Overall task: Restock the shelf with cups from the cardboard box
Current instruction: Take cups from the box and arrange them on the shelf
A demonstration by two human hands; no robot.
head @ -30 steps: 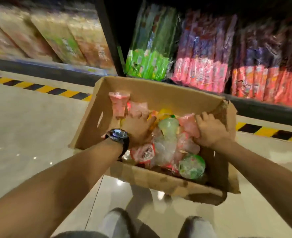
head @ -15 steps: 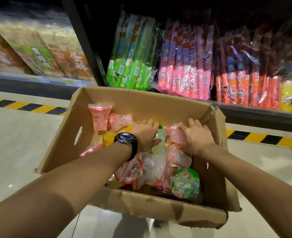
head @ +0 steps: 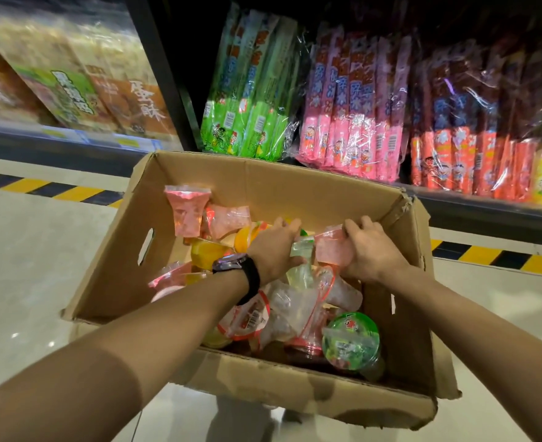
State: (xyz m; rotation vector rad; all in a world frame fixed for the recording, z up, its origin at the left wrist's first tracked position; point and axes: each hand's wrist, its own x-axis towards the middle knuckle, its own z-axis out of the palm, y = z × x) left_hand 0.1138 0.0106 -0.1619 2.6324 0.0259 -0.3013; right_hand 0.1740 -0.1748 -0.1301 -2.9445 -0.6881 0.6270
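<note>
While both hands are down in the cardboard box [head: 263, 186], the step in hand seems to be picking out cups to carry to the shelf [head: 486, 208]. The box stands on the floor [head: 24, 266], just in front of the shelf. The cups [head: 282, 301] lie in a messy heap inside it, mostly from the middle to the right side. One green-lidded cup [head: 349, 339] sits by the near right corner.

The right hand [head: 375, 250] is near the far right corner. Its fingers are curled over a pink cup [head: 331, 250], so it grips that one. The left hand [head: 274, 247], with a black watch [head: 241, 266] on the wrist, reaches to the middle of the far side. Its fingers bend down next to the yellow cups [head: 209, 250] and its thumb touches a pale green cup [head: 301, 250]. I cannot tell if it really holds anything.

To do this well, I think each hand should hold a cup by its sides, not by the thin lid on top. It should not squeeze hard, since the cups look soft. Lift slowly and straight up, because the cups lean on each other and some may roll or get stuck. The part of the shelf in view is packed with green packs [head: 250, 100] and pink packs [head: 352, 116], so a free spot must be found first.
</note>
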